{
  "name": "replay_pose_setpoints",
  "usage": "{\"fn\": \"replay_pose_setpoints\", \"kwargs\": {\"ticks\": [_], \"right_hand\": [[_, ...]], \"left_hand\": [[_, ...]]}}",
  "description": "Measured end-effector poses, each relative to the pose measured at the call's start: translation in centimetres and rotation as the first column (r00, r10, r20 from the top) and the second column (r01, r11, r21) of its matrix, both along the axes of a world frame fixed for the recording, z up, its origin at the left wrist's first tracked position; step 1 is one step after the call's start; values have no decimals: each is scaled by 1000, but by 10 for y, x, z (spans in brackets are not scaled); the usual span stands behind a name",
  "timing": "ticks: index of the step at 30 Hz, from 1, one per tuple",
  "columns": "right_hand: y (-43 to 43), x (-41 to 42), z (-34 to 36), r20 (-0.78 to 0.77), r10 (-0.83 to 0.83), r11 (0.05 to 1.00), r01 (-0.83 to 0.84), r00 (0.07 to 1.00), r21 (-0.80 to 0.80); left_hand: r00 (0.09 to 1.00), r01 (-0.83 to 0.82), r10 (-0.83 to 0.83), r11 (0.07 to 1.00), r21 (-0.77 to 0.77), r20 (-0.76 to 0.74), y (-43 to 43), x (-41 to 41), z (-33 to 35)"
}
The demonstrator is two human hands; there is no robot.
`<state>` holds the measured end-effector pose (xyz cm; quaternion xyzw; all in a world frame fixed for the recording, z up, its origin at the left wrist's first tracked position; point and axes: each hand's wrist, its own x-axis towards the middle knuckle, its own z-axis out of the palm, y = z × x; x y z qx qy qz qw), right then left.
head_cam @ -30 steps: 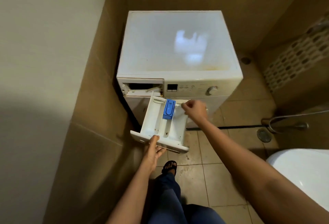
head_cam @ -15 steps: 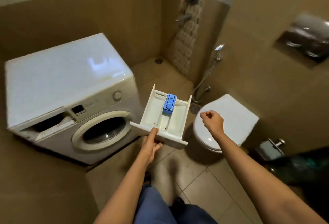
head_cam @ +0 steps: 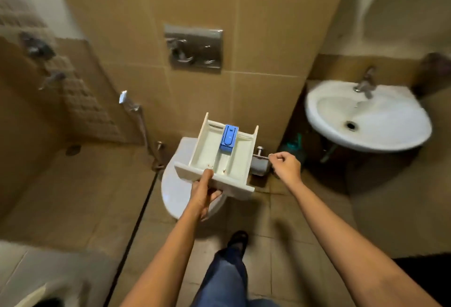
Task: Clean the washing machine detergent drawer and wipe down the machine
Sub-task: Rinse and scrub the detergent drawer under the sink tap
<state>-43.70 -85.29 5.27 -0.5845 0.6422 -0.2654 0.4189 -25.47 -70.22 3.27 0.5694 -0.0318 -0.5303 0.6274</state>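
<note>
While the left hand (head_cam: 203, 192) grips its front panel, the detergent drawer (head_cam: 207, 150) is held roughly level in the air above the closed white toilet (head_cam: 170, 189), panel toward the person. The grip is near the panel's left end, with the thumb on the top edge and the fingers curled beneath. The right hand (head_cam: 284, 166) is just beside the drawer's right front corner, apart from it, fingers curled into a fist with nothing seen in it.

A blue insert (head_cam: 229, 138) sits in the middle compartment toward the drawer's rear. Brown spotting is noted on the compartment floor close behind the front panel. A grey cylindrical fitting (head_cam: 260, 167) beside the right hand is possibly a paper holder; blur prevents confirmation.

A white basin (head_cam: 380, 140) with a tap (head_cam: 364, 84) is mounted to the right, well apart from the drawer. A chrome flush plate (head_cam: 194, 48) is set in the tan tiled wall above the toilet, and a hand sprayer (head_cam: 129, 104) hangs to its left. One leg in blue jeans (head_cam: 224, 280) stands on the tiled floor (head_cam: 292, 221).
</note>
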Motion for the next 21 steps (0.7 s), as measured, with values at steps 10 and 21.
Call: {"fn": "replay_pose_setpoints", "kwargs": {"ticks": [10,21], "right_hand": [[-145,-127,8,7,-336,942,336,942,-2],[-271,-224,14,33,-502,864,503,864,-24]], "left_hand": [[916,400,-399,916,22,-40,-213,-80,10],[737,668,-676,732,137,20,-376,-157,19]]}}
